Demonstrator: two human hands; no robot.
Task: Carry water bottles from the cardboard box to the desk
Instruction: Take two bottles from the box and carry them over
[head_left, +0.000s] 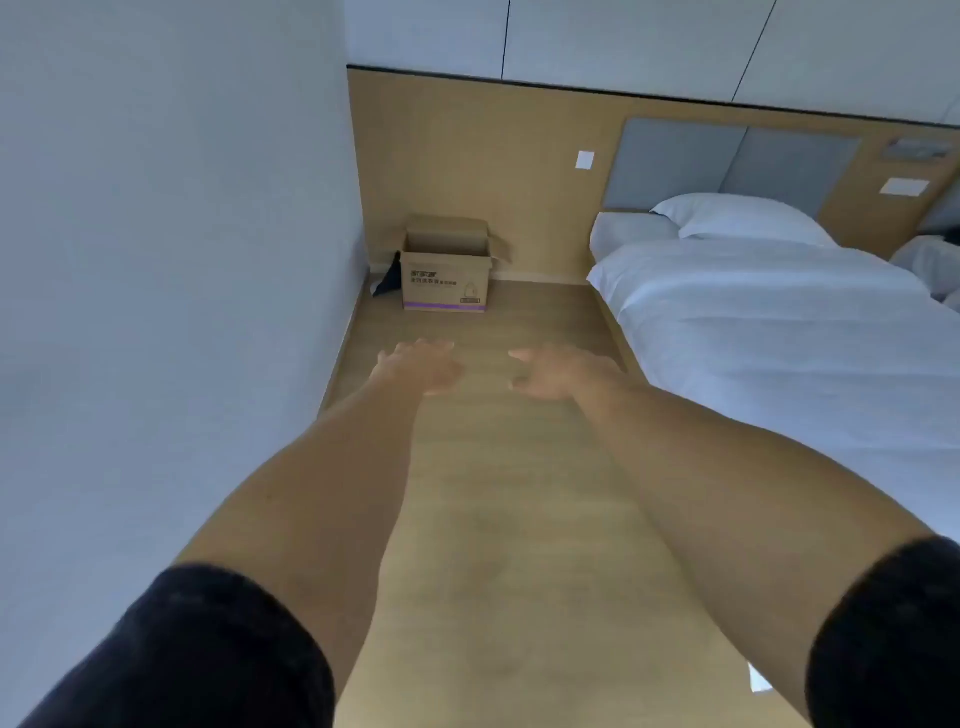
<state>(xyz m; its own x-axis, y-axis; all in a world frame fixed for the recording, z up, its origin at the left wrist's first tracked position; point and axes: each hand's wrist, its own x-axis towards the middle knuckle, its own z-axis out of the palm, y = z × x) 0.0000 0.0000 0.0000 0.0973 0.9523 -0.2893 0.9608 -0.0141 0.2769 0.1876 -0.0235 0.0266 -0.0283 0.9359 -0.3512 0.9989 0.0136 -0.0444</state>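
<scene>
i see both bare arms stretched out ahead of me over the wood-look floor (519, 519), each ending in a black sleeve at the bottom corners of the view. my left hand (421, 366) has its fingers spread loosely and nothing in its grasp; my right hand (558, 371) is the same, fingers apart and slightly curled, holding nothing, though both are a little blurred. the two hands hang side by side with a gap between them, well short of the cardboard box (445, 273). that box stands on the floor at the far end, close to the corner where the white wall (156, 260) meets the wooden wall panel (467, 156), with its top flaps folded open and printed text and a purple stripe on its front. i cannot tell what is inside it from here. a dark item (388, 280) lies wedged between the box and the wall. to the right is a bed (779, 338) with white sheets and a white pillow (737, 218).
</scene>
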